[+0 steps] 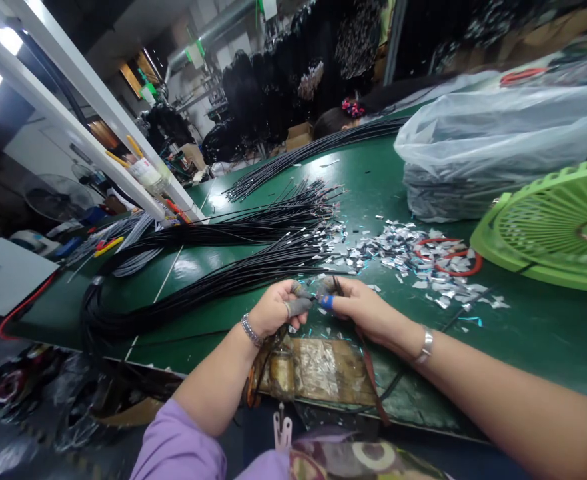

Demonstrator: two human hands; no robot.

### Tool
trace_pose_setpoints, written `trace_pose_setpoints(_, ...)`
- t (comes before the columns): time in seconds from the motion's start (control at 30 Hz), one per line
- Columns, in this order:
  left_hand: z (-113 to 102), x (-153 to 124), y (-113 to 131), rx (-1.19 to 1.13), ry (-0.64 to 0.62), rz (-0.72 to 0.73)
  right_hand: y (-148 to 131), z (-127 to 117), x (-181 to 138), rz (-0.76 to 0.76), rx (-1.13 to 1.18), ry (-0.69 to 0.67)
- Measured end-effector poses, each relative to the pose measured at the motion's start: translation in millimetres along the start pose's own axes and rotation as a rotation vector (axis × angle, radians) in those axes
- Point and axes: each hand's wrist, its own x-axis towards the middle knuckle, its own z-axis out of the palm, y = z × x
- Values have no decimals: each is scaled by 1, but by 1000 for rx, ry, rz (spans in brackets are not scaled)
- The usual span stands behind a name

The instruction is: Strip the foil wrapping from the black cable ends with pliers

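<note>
My left hand (276,310) is closed in a pinch, its thumb and forefinger wrapped in grey tape. A thin black cable (193,337) runs along the table from the left toward this hand, and its end seems to sit between the fingers. My right hand (360,307) pinches close beside it, with blue tape on the thumb. A small dark piece sticks up from the right fingers; what they grip is mostly hidden. Just beyond the hands lies a bundle of black cables (213,287) with stripped ends, beside foil scraps (398,250).
Below my hands is a taped wooden board (328,370) at the edge of the green table (533,347). More cable bundles (243,223) lie behind. A green fan (553,233), a red ring (466,270) and a plastic bag (498,133) are right. A white post (88,87) rises left.
</note>
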Motion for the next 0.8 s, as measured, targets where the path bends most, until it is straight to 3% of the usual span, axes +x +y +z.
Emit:
trace_pose_setpoints(0.13,-1,-1,3,-29,43,20,-1,-2,1,124,239,-53)
trace_pose_setpoints(0.27,0,-3,7,-47,67,21,-1,-2,1,-39,6,63)
trace_pose_setpoints(0.5,0,-1,3,5,15,32,0,-1,-4,-227,-302,87)
trace_pose_setpoints(0.63,-7,-4,1,46,-110,19,-3,-4,-3,-201,-186,-61)
trace_pose_setpoints(0.8,-14,-10,3,248,-330,-53,-4,-5,-5,44,-25,-379)
